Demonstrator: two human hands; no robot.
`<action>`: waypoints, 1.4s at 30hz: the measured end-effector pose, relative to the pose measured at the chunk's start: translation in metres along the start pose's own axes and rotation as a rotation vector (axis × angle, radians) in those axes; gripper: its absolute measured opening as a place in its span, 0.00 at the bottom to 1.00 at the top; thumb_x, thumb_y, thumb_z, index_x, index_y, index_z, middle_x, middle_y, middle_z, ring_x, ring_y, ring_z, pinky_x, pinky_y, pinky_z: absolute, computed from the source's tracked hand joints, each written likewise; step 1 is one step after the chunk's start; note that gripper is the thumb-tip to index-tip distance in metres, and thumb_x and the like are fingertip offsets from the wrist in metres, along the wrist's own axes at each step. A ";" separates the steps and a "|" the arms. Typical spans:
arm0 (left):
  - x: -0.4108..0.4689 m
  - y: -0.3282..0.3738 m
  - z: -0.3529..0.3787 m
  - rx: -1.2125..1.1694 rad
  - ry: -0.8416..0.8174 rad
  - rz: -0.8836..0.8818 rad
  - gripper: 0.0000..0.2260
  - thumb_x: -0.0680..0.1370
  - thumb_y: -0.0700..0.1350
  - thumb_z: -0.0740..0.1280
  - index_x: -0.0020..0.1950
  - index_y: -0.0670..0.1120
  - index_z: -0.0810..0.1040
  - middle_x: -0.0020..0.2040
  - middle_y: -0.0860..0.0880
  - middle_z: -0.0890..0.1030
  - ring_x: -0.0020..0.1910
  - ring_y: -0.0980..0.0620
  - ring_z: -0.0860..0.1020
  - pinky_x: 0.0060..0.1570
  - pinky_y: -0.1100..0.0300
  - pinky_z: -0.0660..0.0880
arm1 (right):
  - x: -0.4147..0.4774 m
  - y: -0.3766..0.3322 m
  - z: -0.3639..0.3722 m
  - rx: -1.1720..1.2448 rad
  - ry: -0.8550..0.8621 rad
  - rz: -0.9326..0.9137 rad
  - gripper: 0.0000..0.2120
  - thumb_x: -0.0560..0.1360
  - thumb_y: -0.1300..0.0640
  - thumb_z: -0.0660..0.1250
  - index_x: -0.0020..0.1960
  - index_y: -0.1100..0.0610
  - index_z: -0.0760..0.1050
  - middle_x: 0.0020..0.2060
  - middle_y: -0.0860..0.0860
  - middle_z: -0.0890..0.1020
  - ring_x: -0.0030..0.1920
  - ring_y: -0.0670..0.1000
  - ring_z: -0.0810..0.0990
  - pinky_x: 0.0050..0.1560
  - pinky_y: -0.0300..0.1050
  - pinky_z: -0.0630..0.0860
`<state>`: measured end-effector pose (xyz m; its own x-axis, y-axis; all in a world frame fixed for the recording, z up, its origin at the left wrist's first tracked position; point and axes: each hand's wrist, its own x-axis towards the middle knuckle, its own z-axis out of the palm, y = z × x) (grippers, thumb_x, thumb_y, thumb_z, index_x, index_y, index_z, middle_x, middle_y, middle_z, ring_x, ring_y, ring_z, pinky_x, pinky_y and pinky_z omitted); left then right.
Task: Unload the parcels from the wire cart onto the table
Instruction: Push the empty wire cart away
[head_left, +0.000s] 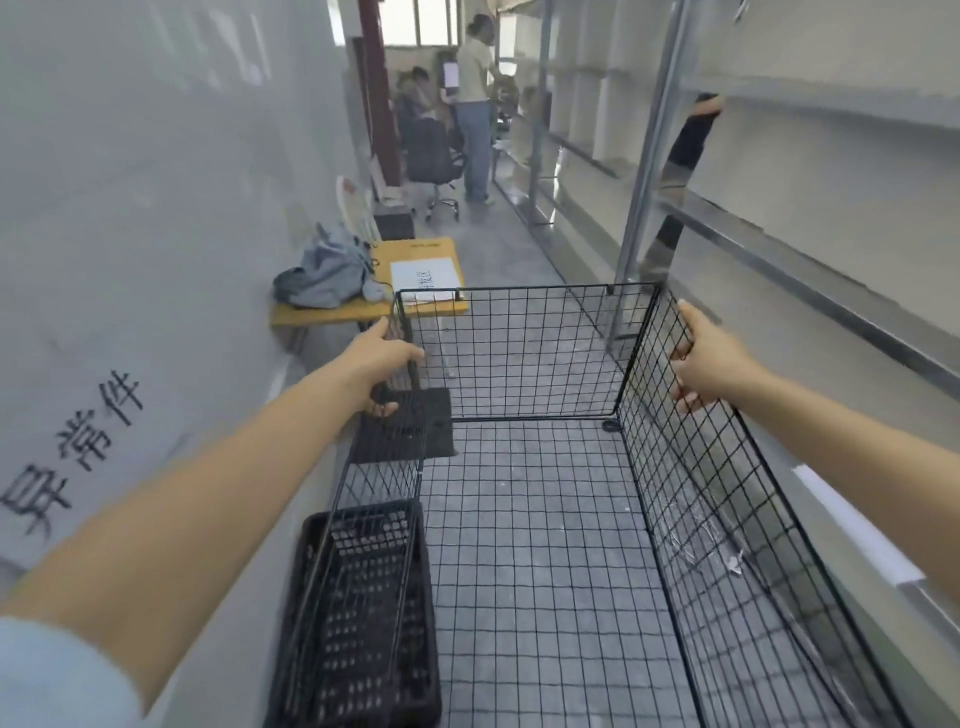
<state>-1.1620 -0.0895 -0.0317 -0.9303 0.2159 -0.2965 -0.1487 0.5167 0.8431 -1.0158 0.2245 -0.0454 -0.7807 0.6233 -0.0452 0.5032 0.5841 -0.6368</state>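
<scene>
Left hand (387, 358), at 10 o'clock, is gripping the top wire of the left wall of the wire cart (519, 353), close to its far-left corner, with the fingers curled round the rim. Right hand (711, 358), at 2 o'clock, is gripping the top wire of the right wall, its fingertips (681, 354) wrapping over onto the inner side of the mesh.

The wire cart is standing in a narrow aisle and is filling the centre and the 6 o'clock part of the view. The grey floor is showing through its mesh bottom.

The tabletop (421, 249), yellow, is lying at 11 o'clock just beyond the cart's far-left corner, against the wall (130, 208). It is carrying a crumpled grey garment (324, 273) on its left and a white sheet (426, 278) on its right, the sheet partly hidden behind the cart's rim.

A black plastic crate (363, 613) is sitting at 7 o'clock, just outside the cart's left wall. A dark flat mat (436, 410) is lying beyond it; whether it is under or beside the cart cannot be told.

Metal shelving (644, 156) is running along the aisle from 1 to 4 o'clock. At 12 o'clock, well apart from the cart, a person (475, 104) is standing beside an office chair (431, 150).
</scene>
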 end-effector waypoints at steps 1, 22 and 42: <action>0.009 0.003 -0.003 -0.021 0.009 -0.009 0.32 0.78 0.45 0.66 0.78 0.54 0.54 0.71 0.46 0.64 0.56 0.45 0.68 0.35 0.55 0.80 | 0.012 -0.006 0.003 -0.004 -0.008 -0.008 0.42 0.75 0.72 0.60 0.77 0.44 0.46 0.46 0.56 0.74 0.44 0.62 0.83 0.41 0.62 0.81; 0.144 -0.003 -0.038 -0.208 0.176 -0.163 0.38 0.75 0.43 0.69 0.77 0.59 0.52 0.75 0.48 0.59 0.65 0.42 0.66 0.36 0.52 0.79 | 0.184 -0.095 0.072 -0.130 -0.131 -0.171 0.41 0.75 0.72 0.60 0.78 0.46 0.47 0.50 0.58 0.76 0.40 0.58 0.82 0.40 0.57 0.81; 0.251 -0.135 -0.107 -0.119 0.104 -0.165 0.38 0.74 0.42 0.69 0.76 0.62 0.53 0.72 0.48 0.64 0.55 0.47 0.71 0.40 0.53 0.79 | 0.172 -0.102 0.252 0.031 -0.160 -0.010 0.40 0.75 0.73 0.56 0.77 0.44 0.48 0.49 0.60 0.75 0.41 0.65 0.81 0.35 0.57 0.81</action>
<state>-1.4108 -0.1942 -0.1721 -0.9189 0.0466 -0.3918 -0.3343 0.4352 0.8359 -1.2949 0.1415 -0.1820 -0.8357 0.5256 -0.1591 0.4855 0.5717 -0.6614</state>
